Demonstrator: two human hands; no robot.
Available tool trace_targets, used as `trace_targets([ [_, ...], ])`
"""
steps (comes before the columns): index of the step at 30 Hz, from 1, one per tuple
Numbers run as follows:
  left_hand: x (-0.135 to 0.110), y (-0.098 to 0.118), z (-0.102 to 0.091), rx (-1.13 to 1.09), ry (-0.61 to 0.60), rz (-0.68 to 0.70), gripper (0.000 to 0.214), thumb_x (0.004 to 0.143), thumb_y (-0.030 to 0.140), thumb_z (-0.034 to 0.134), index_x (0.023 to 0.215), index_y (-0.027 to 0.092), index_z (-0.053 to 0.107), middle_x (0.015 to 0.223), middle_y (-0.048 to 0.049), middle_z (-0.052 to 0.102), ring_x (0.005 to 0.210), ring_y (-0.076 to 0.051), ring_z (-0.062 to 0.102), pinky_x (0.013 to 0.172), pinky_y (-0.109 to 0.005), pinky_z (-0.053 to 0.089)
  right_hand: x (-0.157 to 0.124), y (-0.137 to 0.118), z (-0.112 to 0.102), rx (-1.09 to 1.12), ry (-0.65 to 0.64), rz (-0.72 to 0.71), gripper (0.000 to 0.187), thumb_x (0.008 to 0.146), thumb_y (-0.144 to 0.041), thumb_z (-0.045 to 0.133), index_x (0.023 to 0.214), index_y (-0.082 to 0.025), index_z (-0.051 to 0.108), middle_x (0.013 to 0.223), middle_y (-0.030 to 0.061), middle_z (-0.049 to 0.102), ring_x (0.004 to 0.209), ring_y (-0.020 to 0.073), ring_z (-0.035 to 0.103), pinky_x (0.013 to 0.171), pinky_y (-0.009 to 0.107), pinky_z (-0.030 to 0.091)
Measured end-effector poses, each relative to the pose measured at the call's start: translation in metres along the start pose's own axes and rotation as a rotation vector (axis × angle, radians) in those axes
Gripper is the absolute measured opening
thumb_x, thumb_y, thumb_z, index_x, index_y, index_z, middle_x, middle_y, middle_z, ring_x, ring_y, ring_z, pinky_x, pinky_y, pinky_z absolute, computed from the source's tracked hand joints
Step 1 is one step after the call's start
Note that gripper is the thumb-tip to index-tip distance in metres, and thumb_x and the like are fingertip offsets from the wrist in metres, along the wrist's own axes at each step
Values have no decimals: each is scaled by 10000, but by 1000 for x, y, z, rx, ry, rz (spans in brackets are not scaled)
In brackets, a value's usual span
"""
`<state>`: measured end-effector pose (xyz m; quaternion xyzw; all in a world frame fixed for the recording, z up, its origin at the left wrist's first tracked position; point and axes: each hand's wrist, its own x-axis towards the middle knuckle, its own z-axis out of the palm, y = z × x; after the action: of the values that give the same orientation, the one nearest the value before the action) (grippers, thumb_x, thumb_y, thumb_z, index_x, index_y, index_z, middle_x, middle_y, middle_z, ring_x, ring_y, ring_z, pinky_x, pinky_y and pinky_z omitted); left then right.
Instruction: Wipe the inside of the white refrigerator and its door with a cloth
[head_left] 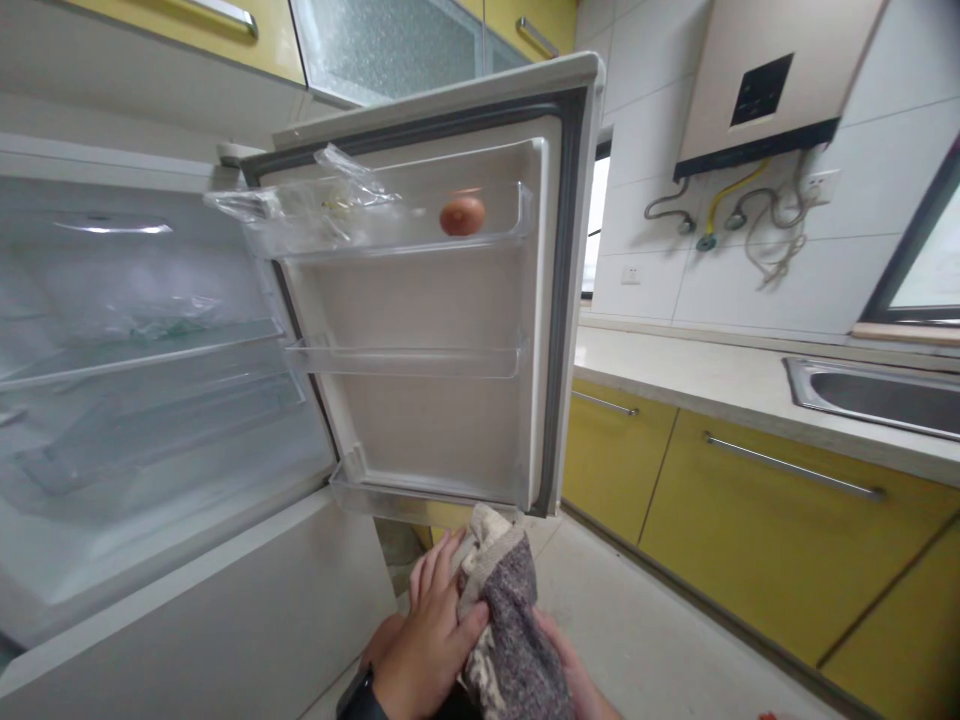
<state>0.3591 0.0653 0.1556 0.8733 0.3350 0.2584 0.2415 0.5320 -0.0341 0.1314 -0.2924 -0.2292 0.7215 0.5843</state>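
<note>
A grey and beige cloth (506,600) is bunched up between my two hands, just below the lower edge of the open fridge door (420,420). My left hand (431,620), with a dark band at its wrist, grips the cloth from the left, its thumb lying over the front. From the right, my right hand (566,655) holds the cloth too; most of its fingers are hidden behind the fabric. In the door's top rack sit a brown egg (462,215) and a clear plastic bag (330,205). The two lower door racks hold nothing visible.
At left the fridge interior (150,420) stands open, with a glass shelf (142,355) bearing a plastic-wrapped item (169,315). Rightward are yellow cabinets (750,540), a counter (675,370), a steel sink (892,390) and a wall-mounted water heater (772,80).
</note>
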Motion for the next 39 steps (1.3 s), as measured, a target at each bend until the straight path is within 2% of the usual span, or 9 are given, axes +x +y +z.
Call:
trace_targets([
  [3, 17, -3, -2, 169, 118, 145, 721, 1014, 478, 535, 1653, 338, 233, 1720, -104, 301, 1598, -313, 253, 1277, -606, 293, -8, -31, -9, 59, 128, -42, 542, 680, -590, 798, 1078, -230, 723, 899, 81, 823, 785, 278, 763, 840, 469, 599],
  [7, 48, -24, -8, 285, 399, 78, 766, 1024, 374, 516, 1666, 207, 133, 1706, -173, 303, 1602, -293, 253, 1275, -569, 325, 2, -90, -25, -20, 495, -486, 692, 707, -567, 783, 1297, -282, 557, 1040, 64, 779, 869, 280, 748, 878, 511, 591],
  [11, 64, -47, -12, 433, 365, 94, 675, 977, 281, 545, 1608, 188, 325, 1661, -152, 407, 1591, -315, 280, 1282, -596, 302, 32, -126, -49, -425, 878, -933, 780, 712, -586, 777, 1356, -276, 465, 1200, 73, 678, 1056, 277, 680, 1051, 552, 516],
  [14, 65, -50, -11, 498, 368, 85, 651, 925, 180, 540, 1564, 184, 415, 1597, -130, 496, 1585, -310, 291, 1308, -599, 242, 60, -119, -66, -755, 890, -1068, 847, 742, -518, 763, 1452, -239, 394, 1422, 151, 563, 1286, 319, 581, 1170, 588, 417],
  [18, 64, -42, -11, 512, 370, 75, 650, 880, 122, 529, 1526, 163, 472, 1546, -134, 540, 1567, -309, 324, 1310, -577, 259, 91, -85, -84, -995, 850, -1048, 712, 788, -422, 693, 1444, -232, 491, 1506, 171, 514, 1434, 365, 451, 1233, 628, 324],
  [23, 67, -39, -11, 520, 366, 74, 683, 854, 72, 507, 1529, 162, 467, 1548, -136, 537, 1555, -320, 342, 1307, -586, 271, 91, -49, -94, -950, 813, -899, 525, 813, -365, 635, 1320, -232, 606, 1336, 125, 625, 1288, 331, 557, 1184, 582, 398],
  [27, 65, -42, -8, 529, 396, 74, 693, 845, 46, 497, 1528, 155, 453, 1527, -145, 548, 1541, -331, 363, 1296, -617, 286, 77, -29, -86, -924, 831, -818, 506, 797, -378, 653, 1277, -223, 627, 1287, 129, 634, 1260, 339, 570, 1150, 546, 434],
  [34, 57, -43, -9, 546, 409, 75, 659, 859, 51, 500, 1509, 152, 456, 1504, -145, 557, 1531, -340, 371, 1294, -623, 290, 59, -2, -66, -930, 777, -851, 427, 806, -371, 684, 1210, -238, 650, 1239, 124, 632, 1240, 357, 559, 1155, 566, 407],
  [39, 52, -43, -12, 542, 412, 75, 643, 868, 59, 504, 1502, 153, 461, 1491, -142, 561, 1524, -337, 376, 1292, -623, 291, 58, 3, -60, -923, 766, -864, 454, 813, -360, 676, 1247, -240, 617, 1280, 119, 601, 1274, 356, 539, 1173, 574, 384],
])
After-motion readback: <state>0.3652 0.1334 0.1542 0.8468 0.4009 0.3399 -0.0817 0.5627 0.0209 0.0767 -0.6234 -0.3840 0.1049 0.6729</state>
